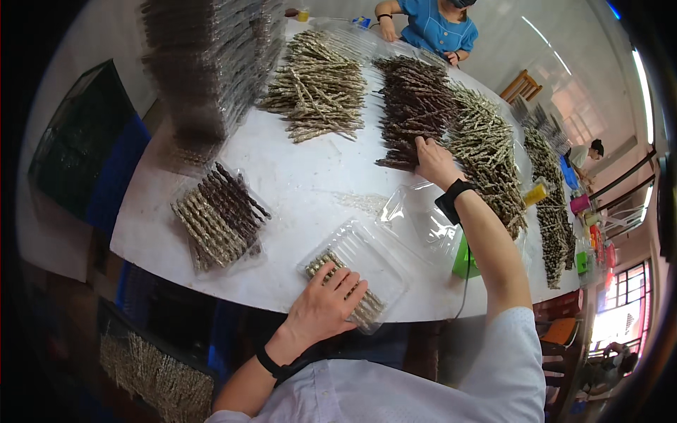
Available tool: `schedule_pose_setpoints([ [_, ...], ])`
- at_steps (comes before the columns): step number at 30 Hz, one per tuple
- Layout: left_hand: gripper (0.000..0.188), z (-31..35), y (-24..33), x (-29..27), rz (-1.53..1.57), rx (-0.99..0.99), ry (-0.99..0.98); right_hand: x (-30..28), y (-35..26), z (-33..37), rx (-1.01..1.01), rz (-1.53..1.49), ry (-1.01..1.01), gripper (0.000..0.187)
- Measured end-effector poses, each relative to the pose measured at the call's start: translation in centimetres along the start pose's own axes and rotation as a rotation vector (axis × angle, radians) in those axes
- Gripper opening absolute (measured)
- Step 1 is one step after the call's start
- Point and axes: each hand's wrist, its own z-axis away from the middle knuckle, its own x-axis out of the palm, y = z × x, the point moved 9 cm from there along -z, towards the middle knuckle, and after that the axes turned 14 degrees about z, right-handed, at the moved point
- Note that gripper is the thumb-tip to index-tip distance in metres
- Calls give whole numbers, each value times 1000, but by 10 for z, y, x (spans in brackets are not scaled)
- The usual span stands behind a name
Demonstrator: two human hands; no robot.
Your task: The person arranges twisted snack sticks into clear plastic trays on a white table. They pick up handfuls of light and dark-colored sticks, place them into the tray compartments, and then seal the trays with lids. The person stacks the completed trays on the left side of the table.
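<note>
My left hand (326, 304) lies over a row of pale, twisted sticks (370, 308) in a clear plastic tray (384, 266) at the table's near edge. Its fingers are spread and flat on them. Farther off, my right hand (436, 162) reaches to the near end of a heap of dark brown twisted sticks (416, 99), its fingers bent and closed at the sticks; how many they grip is hidden. To the left, a filled clear tray (201, 257) holds pale sticks and dark sticks (224, 197) side by side.
Tall stacked trays (204, 77) stand at the left. A pale heap (317, 88) and a greenish heap (486, 144) flank the dark one. Clear plastic (423, 218) and a green box (465, 259) lie near my right arm. A person in blue (434, 28) sits across the table.
</note>
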Motion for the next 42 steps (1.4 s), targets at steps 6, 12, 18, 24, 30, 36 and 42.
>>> schedule_pose_setpoints([
  [6,71,-2,1,0,6,-17,-13,-3,-13,-2,-83,235,126,13],
  [12,72,-2,1,1,-8,-19,-10,2,4,-5,-93,209,81,14],
  [18,71,-3,4,0,-21,-6,-8,-20,47,-3,24,-288,283,28],
  [24,69,-2,3,0,-21,-10,5,-37,87,5,427,-1558,289,18],
  [30,72,-1,6,-3,-7,2,13,-64,5,17,280,-1925,54,14],
  [36,67,-1,6,-3,-33,12,30,-65,-46,13,177,-1746,257,17],
  [42,63,-1,6,-2,-34,21,41,-43,-91,25,79,-1518,48,12],
])
